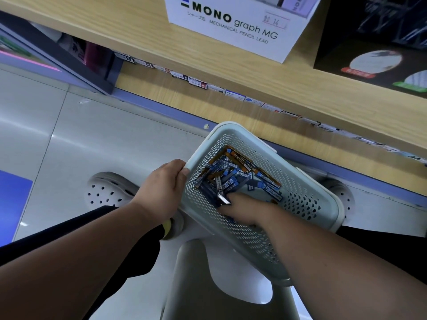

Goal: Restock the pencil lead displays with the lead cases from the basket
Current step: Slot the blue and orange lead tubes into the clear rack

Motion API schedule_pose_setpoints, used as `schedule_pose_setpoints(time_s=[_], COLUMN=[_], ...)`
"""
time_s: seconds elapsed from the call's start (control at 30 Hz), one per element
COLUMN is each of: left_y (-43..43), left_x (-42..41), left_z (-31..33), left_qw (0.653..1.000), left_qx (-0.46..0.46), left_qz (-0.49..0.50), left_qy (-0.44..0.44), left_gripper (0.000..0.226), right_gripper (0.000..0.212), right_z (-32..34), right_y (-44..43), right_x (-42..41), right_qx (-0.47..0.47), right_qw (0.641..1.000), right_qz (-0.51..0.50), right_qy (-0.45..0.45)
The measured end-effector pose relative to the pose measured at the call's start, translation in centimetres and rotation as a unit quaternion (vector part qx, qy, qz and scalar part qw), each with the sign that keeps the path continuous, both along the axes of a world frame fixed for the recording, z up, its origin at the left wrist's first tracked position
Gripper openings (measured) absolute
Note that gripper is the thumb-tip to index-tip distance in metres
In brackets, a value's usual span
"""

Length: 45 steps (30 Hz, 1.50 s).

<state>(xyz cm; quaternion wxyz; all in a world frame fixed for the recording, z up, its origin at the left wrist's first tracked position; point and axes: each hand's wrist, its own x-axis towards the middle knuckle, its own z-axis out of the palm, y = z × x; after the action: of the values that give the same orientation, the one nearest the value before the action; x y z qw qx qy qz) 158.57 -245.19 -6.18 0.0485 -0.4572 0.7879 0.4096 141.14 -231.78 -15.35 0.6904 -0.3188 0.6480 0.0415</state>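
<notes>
A pale perforated plastic basket [307,199] sits tilted on my lap, below the wooden shelf. Several blue and orange lead cases [240,174] lie jumbled in its bottom. My left hand [161,192] grips the basket's left rim, thumb over the edge. Inside the basket, my right hand [245,211] reaches down among the cases and its fingertips pinch a dark lead case [222,197]. A white MONO graph MG pencil lead display box [231,26] stands on the shelf above.
A wooden shelf [143,35] runs across the top, with a row of price labels [196,82] along its lower edge. A black box [374,42] stands right of the display. Below are the pale floor [69,139], my light clogs [108,190] and a grey stool [208,285].
</notes>
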Motion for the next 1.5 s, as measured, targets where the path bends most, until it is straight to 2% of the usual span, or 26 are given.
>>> schedule_pose_setpoints(time_s=[0.1,0.23,0.43,0.5,0.63,0.7,0.83,0.9,0.97,1.1,1.2,1.5], left_y=[0.0,0.0,0.0,0.0,-0.1,-0.1,0.1,0.6,1.5,2.6,2.2,1.7], left_x=[0.0,-0.1,-0.1,-0.1,-0.2,-0.1,0.1,0.1,-0.2,-0.7,-0.7,-0.1], left_z=[0.1,0.2,0.3,0.3,0.4,0.4,0.5,0.7,0.9,1.2,1.2,0.6], left_qw=[1.0,1.0,1.0,1.0,1.0,1.0,1.0,0.999,0.998,0.987,0.98,0.99], left_qx=[0.004,0.009,0.006,0.008,0.007,-0.001,-0.009,0.011,0.042,0.137,0.177,0.134], left_qz=[-0.001,0.001,-0.004,-0.005,-0.002,-0.008,-0.015,-0.004,0.007,0.075,0.089,0.025], left_qy=[-0.001,-0.006,-0.011,-0.014,-0.01,-0.013,-0.023,-0.031,-0.039,-0.037,-0.029,-0.024], left_gripper=[0.024,0.024,0.023,0.023,0.023,0.023,0.023,0.024,0.027,0.031,0.031,0.031], right_gripper=[0.037,0.042,0.025,0.022,0.024,0.023,0.008,0.007,0.006,0.009,0.004,0.041], right_z=[-0.1,-0.2,0.5,0.8,0.6,0.0,-0.6,-0.8,-1.3,-1.6,-1.8,-1.1], right_y=[0.2,0.1,-0.5,-0.5,1.4,3.0,4.6,4.4,4.1,3.0,2.6,0.5], right_x=[-0.2,-0.3,-0.7,-0.8,-1.8,-2.3,-2.4,-2.0,-1.4,-1.3,-1.5,-0.6], right_qx=[0.022,0.023,0.001,-0.009,-0.004,0.008,-0.012,-0.013,-0.004,0.01,0.015,0.016], right_qw=[0.998,0.997,1.0,1.0,0.999,0.993,0.947,0.897,0.853,0.811,0.813,0.789], right_qz=[-0.051,-0.066,0.01,0.008,-0.049,-0.116,-0.321,-0.439,-0.515,-0.573,-0.567,-0.588], right_qy=[-0.017,-0.023,-0.008,0.0,0.021,0.03,0.032,0.052,0.087,0.117,0.136,0.179])
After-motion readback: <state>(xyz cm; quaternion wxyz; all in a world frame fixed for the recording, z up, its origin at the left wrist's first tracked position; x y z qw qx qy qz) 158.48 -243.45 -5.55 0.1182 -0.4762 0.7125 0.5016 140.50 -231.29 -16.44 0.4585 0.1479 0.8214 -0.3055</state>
